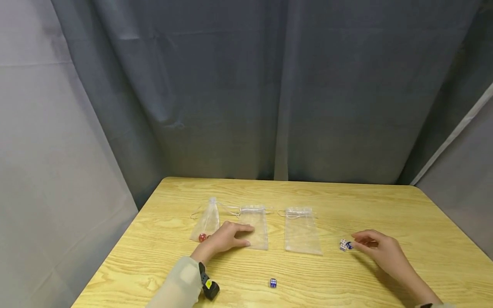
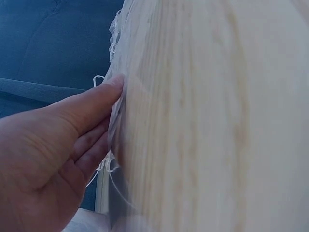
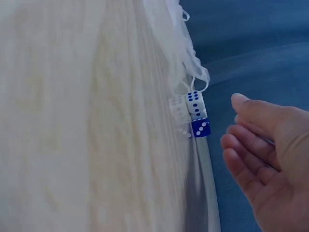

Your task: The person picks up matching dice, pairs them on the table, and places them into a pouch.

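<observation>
My left hand [image 1: 229, 236] rests on the middle sheer drawstring bag [image 1: 259, 231], its thumb and fingers extended and apart on the mesh. In the left wrist view its thumb tip lies right at the bag's surface. At the right, my right hand [image 1: 381, 250] hovers beside a white die [image 1: 343, 244] and a blue die [image 1: 349, 245]. The right wrist view shows those dice, the white die [image 3: 195, 104] and the blue die [image 3: 201, 127], against each other. There a gap separates them from the loosely bent fingers [image 3: 251, 145], which hold nothing.
Left of the middle bag stands another sheer bag [image 1: 211, 220] with red dice [image 1: 202, 237] inside. A flat sheer bag [image 1: 302, 233] lies between the hands. Nearer the front, a lone blue die [image 1: 273, 282] sits on the wooden table [image 1: 308, 282]. Grey curtains [image 1: 223, 107] hang behind.
</observation>
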Action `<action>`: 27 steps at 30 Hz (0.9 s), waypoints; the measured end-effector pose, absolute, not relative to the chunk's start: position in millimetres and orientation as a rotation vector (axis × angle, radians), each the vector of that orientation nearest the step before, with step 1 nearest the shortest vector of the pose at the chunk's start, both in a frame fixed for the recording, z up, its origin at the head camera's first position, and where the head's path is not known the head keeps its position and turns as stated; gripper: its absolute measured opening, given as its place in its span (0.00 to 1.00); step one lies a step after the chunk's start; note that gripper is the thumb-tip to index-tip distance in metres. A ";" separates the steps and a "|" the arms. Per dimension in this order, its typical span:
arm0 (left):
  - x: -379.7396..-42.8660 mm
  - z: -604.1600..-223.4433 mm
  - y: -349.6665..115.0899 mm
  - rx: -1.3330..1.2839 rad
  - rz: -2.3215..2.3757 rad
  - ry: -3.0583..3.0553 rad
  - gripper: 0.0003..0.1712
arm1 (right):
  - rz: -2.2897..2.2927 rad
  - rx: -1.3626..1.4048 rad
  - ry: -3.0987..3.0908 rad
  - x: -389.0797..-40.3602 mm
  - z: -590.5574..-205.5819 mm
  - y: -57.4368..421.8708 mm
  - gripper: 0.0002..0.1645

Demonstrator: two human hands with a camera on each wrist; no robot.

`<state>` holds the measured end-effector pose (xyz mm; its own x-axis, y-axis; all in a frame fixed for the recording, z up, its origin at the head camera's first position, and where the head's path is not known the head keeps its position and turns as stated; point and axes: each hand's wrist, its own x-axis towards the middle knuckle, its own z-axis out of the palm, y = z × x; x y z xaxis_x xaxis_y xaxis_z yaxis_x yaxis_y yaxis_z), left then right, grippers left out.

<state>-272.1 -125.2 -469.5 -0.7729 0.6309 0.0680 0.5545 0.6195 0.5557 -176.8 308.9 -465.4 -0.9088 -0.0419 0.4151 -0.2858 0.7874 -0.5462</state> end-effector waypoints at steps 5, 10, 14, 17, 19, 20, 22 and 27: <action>-271.1 -469.4 -123.7 1.018 0.867 2.696 0.27 | 0.808 0.267 -2.642 -181.2 -469.0 310.9 0.13; -271.0 -469.5 -121.5 1.034 0.874 2.692 0.27 | 0.719 0.277 -2.717 -181.5 -470.5 313.4 0.13; -271.1 -470.3 -120.5 1.036 0.871 2.696 0.27 | 0.655 0.332 -2.708 -182.6 -470.9 313.3 0.12; -271.1 -470.2 -119.9 1.040 0.864 2.697 0.27 | 0.622 0.363 -2.705 -183.3 -471.2 312.7 0.11; -270.9 -470.0 -119.5 1.042 0.862 2.697 0.27 | 0.611 0.369 -2.718 -183.5 -471.1 312.3 0.11; -271.0 -470.0 -119.2 1.043 0.858 2.699 0.27 | 0.611 0.367 -2.729 -183.6 -470.9 312.2 0.10; -270.8 -469.7 -118.5 1.050 0.853 2.704 0.27 | 0.620 0.353 -2.759 -183.5 -470.6 312.2 0.09; -270.0 -469.6 -116.6 1.074 0.832 2.715 0.26 | 0.644 0.325 -2.793 -180.6 -470.9 312.9 0.08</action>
<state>-270.0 -116.6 -469.6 -0.7446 0.6601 0.0989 0.6022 0.6006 0.5259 -180.6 312.9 -470.9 -0.9423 -0.1582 0.2952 -0.2714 0.8771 -0.3963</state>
